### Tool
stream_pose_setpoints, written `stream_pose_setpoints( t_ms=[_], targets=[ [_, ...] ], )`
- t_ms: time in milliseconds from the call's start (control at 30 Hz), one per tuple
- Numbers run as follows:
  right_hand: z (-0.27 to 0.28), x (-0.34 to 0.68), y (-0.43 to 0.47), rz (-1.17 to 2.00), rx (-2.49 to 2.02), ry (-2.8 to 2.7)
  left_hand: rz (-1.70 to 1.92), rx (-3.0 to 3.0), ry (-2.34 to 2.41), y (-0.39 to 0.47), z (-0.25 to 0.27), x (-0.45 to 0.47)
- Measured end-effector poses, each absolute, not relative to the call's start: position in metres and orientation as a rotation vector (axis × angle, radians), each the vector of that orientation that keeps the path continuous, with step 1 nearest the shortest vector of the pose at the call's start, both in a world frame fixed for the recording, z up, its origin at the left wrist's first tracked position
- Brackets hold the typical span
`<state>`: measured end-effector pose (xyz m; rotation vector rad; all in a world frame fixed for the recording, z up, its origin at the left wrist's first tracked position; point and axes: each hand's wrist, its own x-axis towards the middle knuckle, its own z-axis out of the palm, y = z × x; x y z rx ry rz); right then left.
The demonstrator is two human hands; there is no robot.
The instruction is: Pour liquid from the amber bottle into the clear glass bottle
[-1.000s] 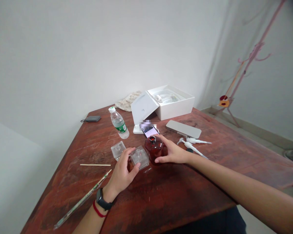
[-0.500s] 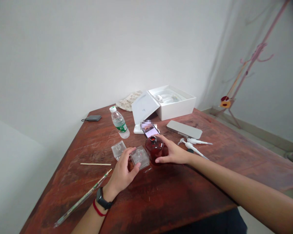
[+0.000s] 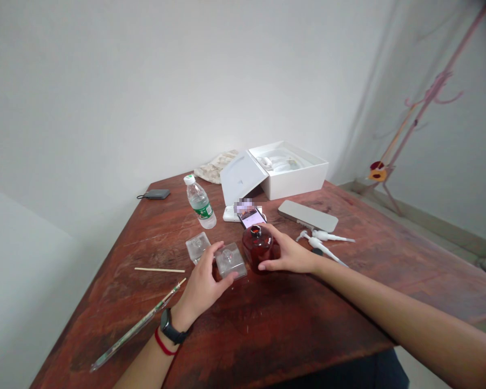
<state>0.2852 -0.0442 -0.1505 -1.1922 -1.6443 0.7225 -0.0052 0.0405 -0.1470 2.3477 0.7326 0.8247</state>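
My left hand (image 3: 208, 281) has its thumb and fingers around a clear square container (image 3: 230, 260), gripping it by its sides on the table. Behind those fingers stands a second clear square container (image 3: 197, 247), partly covered by the hand. My right hand (image 3: 288, 252) is wrapped round the side of a dark amber bottle (image 3: 256, 251), whose neck is uncapped. The bottle stands upright, just right of the gripped container. To the right of this hand lie two white pump heads (image 3: 326, 249) with a small black piece (image 3: 317, 252) beside them.
A water bottle (image 3: 202, 206), a phone (image 3: 251, 217) and a silver case (image 3: 308, 215) lie farther back. Behind them sits an open white box (image 3: 295, 183). At left are a bare stick (image 3: 159, 269), wrapped chopsticks (image 3: 137, 328) and a grey device (image 3: 156, 194).
The container under my left hand has turned slightly and shifted a little away from the amber bottle. My right hand keeps its hold on the bottle. The view has moved slightly.
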Motion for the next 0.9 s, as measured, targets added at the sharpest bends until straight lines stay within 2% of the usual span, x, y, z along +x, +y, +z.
stream_pose_setpoints(
  t_ms=[900],
  targets=[
    [-0.1499,0.2866,-0.0444,0.688,-1.213,-1.677,0.797,2.416,0.715,0.0378,-0.1456,-0.0035]
  ],
)
